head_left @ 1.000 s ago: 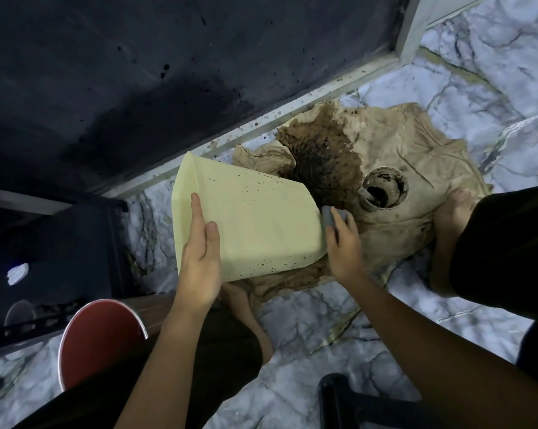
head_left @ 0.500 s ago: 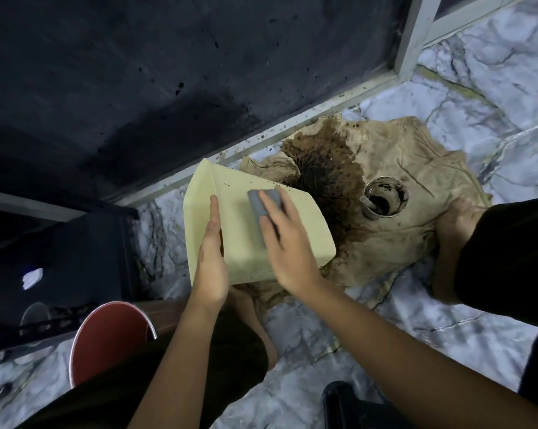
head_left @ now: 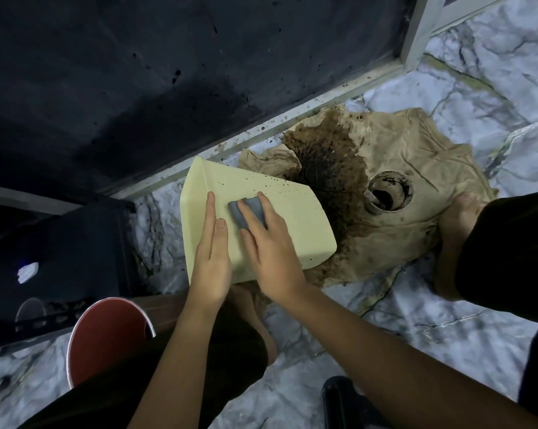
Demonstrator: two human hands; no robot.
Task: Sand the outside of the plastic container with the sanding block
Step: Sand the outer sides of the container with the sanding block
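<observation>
Your left hand (head_left: 210, 267) lies flat on the pale yellow plastic container (head_left: 295, 224), fingers straight and pressed against its upper face, steadying it. Your right hand (head_left: 270, 258) sits just beside the left, fingers curled over the small grey sanding block (head_left: 246, 212) and pressing it onto the same face of the container, near its wide open end. The container is tipped on its side, its flared rim toward the dark wall and its narrower base toward the stained beige cloth (head_left: 394, 243), which is spread on the white marble-patterned floor (head_left: 447, 329). Dark specks dot the container's surface along its far edge. On the cloth, beyond the container's base, stands a round paint-smeared can (head_left: 388, 193), and a large dark brown stain spreads beside it. A red round stool seat (head_left: 106, 335) shows at lower left, near your left forearm. A bare foot (head_left: 459, 218) rests on the cloth's right edge.
</observation>
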